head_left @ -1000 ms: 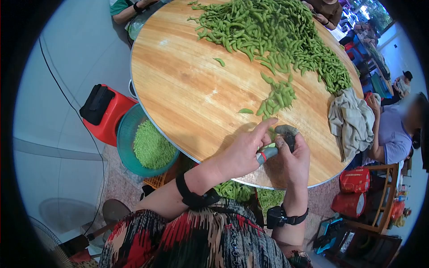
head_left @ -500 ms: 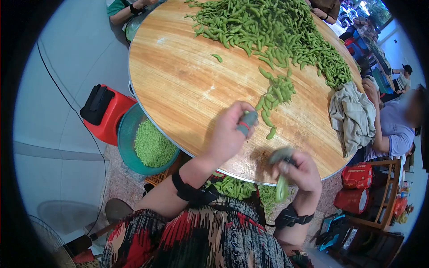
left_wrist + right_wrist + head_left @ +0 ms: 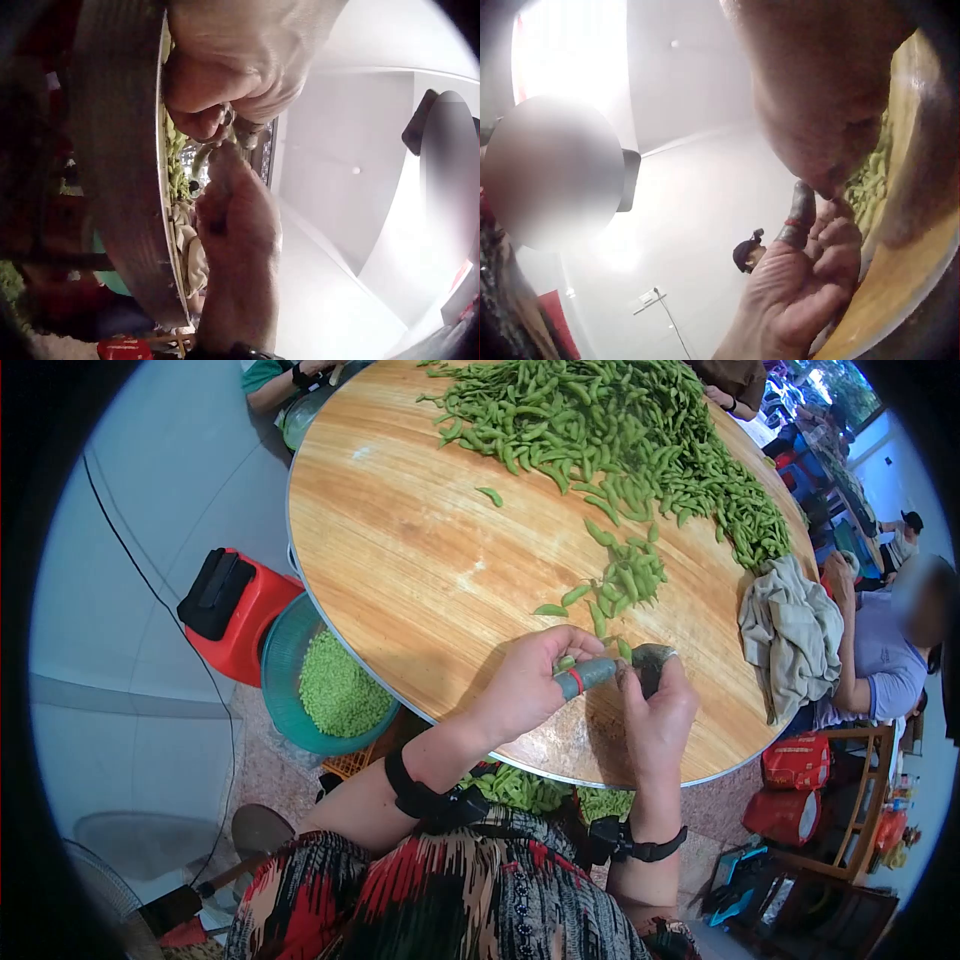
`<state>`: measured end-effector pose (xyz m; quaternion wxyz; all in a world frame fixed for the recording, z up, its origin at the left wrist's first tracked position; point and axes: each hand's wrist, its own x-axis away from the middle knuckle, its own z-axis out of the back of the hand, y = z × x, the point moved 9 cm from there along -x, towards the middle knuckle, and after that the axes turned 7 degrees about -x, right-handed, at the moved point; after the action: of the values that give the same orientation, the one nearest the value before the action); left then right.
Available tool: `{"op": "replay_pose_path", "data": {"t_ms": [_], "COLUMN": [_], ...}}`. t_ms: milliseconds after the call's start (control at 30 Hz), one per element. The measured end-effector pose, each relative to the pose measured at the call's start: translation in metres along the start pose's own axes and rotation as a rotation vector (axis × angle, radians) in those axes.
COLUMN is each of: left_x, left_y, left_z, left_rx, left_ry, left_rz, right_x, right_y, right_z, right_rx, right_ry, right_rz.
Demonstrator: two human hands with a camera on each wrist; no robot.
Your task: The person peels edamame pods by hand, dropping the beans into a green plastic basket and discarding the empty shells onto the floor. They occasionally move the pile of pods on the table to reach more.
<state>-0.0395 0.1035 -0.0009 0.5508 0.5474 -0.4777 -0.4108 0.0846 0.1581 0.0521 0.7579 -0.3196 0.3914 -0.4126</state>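
Both hands meet over the near edge of a round wooden table. My left hand, its thumb in a grey cover with a red band, curls its fingers round a green soybean pod. Facing it, my right hand has a dark cover on a finger and pinches at a green soybean pod between the two hands. The fingers partly hide both pods. Just beyond the hands lies a small group of pods, with a few strays beside it.
A large heap of pods covers the table's far side. A grey cloth lies at the right edge, near a seated person. Lower left, a teal basket of shelled beans stands by a red stool. More green pods show below the table edge.
Half a second ago the hands were apart, the left reaching near the small group and the right holding a pale pod at the table edge. They have come together again; the pale pod is gone.
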Motion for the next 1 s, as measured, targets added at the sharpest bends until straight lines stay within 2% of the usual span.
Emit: {"op": "replay_pose_path", "data": {"t_ms": [33,100,167,233,267,333,367,433,567,633,667,733,767,833,867,933,1000], "left_x": [0.0,0.001,0.002,0.005,0.005,0.004,0.003,0.003,0.006,0.007,0.007,0.009,0.011,0.012,0.01,0.009,0.008], "left_y": [0.006,0.008,0.009,0.003,0.001,0.004,0.002,-0.001,0.005,0.012,0.011,0.02,0.021,0.014,0.012,-0.003,-0.007], "left_z": [0.004,0.003,0.003,0.008,0.009,0.005,0.005,0.007,0.007,0.013,0.012,0.013,0.012,-0.005,-0.004,-0.017,-0.017], "left_rx": [-0.014,0.014,0.042,0.256,0.257,0.378,0.38,0.376,0.296,0.023,0.024,-0.135,-0.136,0.253,0.252,0.608,0.575], "left_ry": [0.055,0.027,0.001,0.043,0.047,0.006,0.007,0.033,0.022,0.099,0.099,0.131,0.131,-0.062,-0.062,-0.233,-0.244], "left_rz": [-0.083,-0.055,-0.03,0.04,0.042,-0.037,-0.037,-0.035,-0.015,-0.047,-0.046,-0.166,-0.166,0.001,0.001,0.142,0.143], "right_x": [0.001,0.003,0.008,0.014,0.015,0.033,0.035,0.041,0.045,0.046,0.046,0.047,0.047,0.047,0.047,0.051,0.052], "right_y": [-0.005,-0.023,-0.018,0.0,-0.002,0.009,0.011,0.005,0.005,0.007,0.009,0.012,0.011,0.01,0.008,0.005,0.008], "right_z": [0.0,-0.005,-0.009,-0.024,-0.022,-0.042,-0.04,-0.048,-0.046,-0.047,-0.047,-0.048,-0.048,-0.047,-0.046,-0.046,-0.046], "right_rx": [0.0,-0.03,-0.068,-0.371,-0.372,-0.752,-0.75,-1.05,-1.107,-1.092,-1.092,-1.046,-1.047,-1.02,-1.021,-1.056,-1.049], "right_ry": [-0.002,-0.063,-0.089,-0.216,-0.221,-0.427,-0.428,-0.511,-0.461,-0.479,-0.479,-0.496,-0.497,-0.483,-0.484,-0.498,-0.482], "right_rz": [-0.002,0.052,0.007,-0.227,-0.228,-0.595,-0.595,-0.641,-0.743,-0.734,-0.735,-0.732,-0.732,-0.731,-0.731,-0.783,-0.782]}}
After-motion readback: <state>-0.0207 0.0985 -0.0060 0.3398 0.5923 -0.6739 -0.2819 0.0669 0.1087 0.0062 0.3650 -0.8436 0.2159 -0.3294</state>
